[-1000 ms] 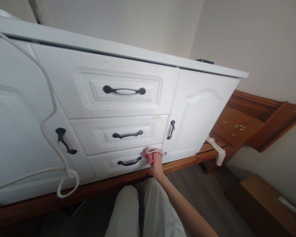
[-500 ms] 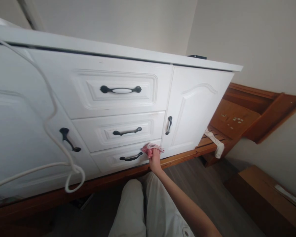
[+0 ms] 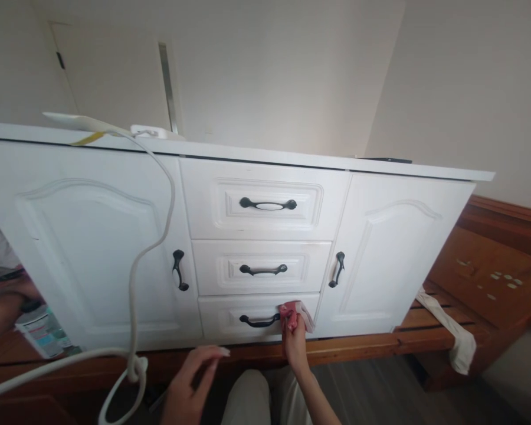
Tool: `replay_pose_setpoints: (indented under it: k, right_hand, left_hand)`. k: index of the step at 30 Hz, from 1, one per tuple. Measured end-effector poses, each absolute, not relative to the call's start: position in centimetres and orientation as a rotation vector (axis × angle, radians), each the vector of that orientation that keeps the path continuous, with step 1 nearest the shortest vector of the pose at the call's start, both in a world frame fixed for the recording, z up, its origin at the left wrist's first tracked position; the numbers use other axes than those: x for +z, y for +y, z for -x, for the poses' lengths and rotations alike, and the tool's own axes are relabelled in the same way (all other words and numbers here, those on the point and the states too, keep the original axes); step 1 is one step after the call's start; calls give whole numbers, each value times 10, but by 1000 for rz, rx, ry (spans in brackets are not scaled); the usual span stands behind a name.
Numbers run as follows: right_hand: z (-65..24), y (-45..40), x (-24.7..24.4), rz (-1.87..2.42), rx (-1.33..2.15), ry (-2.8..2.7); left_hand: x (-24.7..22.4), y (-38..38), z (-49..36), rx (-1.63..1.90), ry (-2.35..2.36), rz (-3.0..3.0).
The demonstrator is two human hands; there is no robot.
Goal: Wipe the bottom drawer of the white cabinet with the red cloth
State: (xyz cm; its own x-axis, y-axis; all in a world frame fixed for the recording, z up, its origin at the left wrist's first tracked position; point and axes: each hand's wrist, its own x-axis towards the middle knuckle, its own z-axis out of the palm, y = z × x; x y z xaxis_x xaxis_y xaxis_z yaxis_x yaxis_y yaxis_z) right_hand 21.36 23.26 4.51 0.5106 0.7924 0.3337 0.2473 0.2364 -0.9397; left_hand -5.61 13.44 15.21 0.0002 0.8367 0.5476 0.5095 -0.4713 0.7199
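My right hand (image 3: 295, 341) presses a pink cloth (image 3: 294, 314) against the right end of the bottom drawer (image 3: 223, 319) of a white cabinet (image 3: 248, 236), just right of that drawer's black handle (image 3: 259, 321). My left hand (image 3: 190, 383) hovers low in front of the wooden base under the cabinet, fingers apart, holding nothing. My light trouser leg (image 3: 252, 401) shows between the two hands.
A white cable (image 3: 135, 277) hangs from the cabinet top and ends in a knotted loop at lower left. A white cloth (image 3: 451, 333) drapes over the wooden bench (image 3: 482, 277) at right. A spray bottle (image 3: 42, 333) and another person's hand (image 3: 4, 307) sit at far left.
The view has swung back and to the left, showing the whole cabinet front. My left hand has come into view. The cloth stays on the bottom drawer's right end.
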Motion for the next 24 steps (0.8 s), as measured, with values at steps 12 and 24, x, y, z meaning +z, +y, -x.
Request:
replay_pose_setpoints:
  k: [12,24]
  right_hand:
    - [-210,219,55,1252,977,-503]
    - [-221,114,106,1186,1049,-387]
  left_hand:
    - [116,222,-30,926,1372,-2156]
    - [89,194,-51,1013,1478,-1976]
